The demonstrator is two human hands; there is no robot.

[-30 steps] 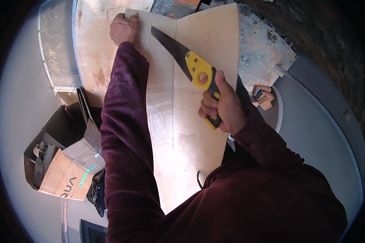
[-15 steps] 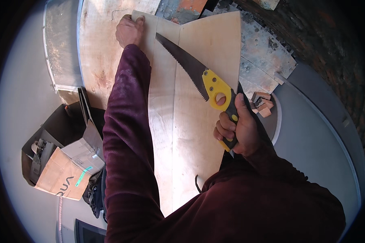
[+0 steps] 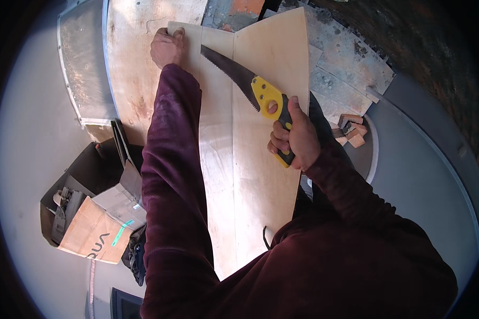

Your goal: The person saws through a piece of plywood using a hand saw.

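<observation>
Pale board, saw, right fingers around handle

Saw blade: dark metal, matt. Saw handle: smooth yellow and black plastic, with 3 metal-looking rivets. Board: pale, smooth wood with a soft sheen toward its lower end. Sleeve: soft, matt maroon cloth. Box: matt brown cardboard. Blocks: rough, brick-like. Slabs: rough, stained surface; material not clear.
</observation>
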